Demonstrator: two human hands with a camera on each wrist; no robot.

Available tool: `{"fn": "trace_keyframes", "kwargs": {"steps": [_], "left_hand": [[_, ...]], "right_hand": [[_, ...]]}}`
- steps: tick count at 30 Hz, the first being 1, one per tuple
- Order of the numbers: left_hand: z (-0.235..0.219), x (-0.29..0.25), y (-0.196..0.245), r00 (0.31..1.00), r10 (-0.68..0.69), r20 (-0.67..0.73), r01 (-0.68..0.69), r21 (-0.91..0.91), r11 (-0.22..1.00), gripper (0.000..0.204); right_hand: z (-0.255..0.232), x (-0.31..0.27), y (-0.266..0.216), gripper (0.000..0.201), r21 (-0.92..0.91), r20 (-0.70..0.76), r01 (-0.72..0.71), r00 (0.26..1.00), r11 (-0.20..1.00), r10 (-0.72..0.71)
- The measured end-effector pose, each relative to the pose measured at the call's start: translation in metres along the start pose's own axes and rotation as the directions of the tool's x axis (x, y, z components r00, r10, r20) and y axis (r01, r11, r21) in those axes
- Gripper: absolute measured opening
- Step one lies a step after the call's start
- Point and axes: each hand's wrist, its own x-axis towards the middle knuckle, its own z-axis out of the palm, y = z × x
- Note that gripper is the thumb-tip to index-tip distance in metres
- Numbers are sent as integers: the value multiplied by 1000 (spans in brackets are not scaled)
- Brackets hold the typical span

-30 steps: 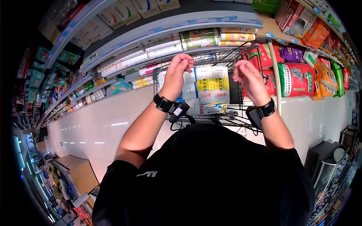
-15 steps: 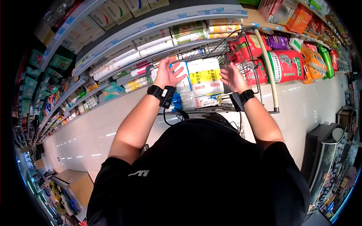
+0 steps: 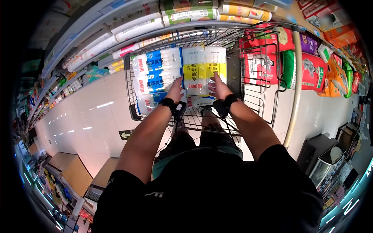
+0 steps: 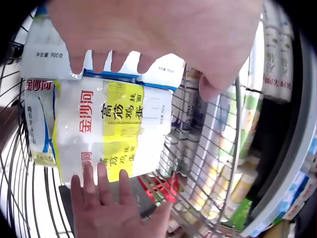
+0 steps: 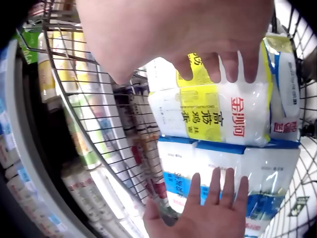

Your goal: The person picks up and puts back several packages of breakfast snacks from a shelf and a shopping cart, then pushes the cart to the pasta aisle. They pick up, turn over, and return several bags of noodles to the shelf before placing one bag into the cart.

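Noodle packs with yellow-and-white wrappers (image 3: 194, 73) lie in the wire shopping cart (image 3: 128, 83), beside a group of blue-and-white packs (image 3: 157, 62). My left hand (image 3: 176, 90) is over the blue-and-white packs where they meet the yellow ones. Its fingers (image 5: 216, 186) are straight and spread across the blue-and-white wrappers in the right wrist view. At the other side of the yellow group is my right hand (image 3: 220, 87). The left wrist view shows its fingers (image 4: 104, 186) extended, tips over the edge of a yellow pack. Neither hand curls round a pack.
Shelves of rolled white and green packs (image 3: 136, 27) run along the cart's far side. Red bags (image 3: 312, 72) stand beyond the cart's pale handle (image 3: 295, 77). Dark cases (image 3: 318, 151) are at the right, cardboard-coloured boxes (image 3: 75, 174) at the lower left.
Both hands have come down from above the cart onto the packs, moving closer together with fingers straightened. The cart now looks larger in view, with more of the blue-and-white packs uncovered.
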Motion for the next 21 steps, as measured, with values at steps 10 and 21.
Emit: {"fn": "trace_keyframes", "kwargs": {"steps": [10, 21], "left_hand": [[32, 86, -33, 986, 102, -134, -88, 107, 990, 71], [0, 100, -32, 997, 57, 43, -66, 253, 965, 47]], "right_hand": [[-16, 55, 7, 88, -114, 51, -54, 997, 992, 60], [-5, 66, 9, 54, -179, 77, -16, 997, 984, 30]]}}
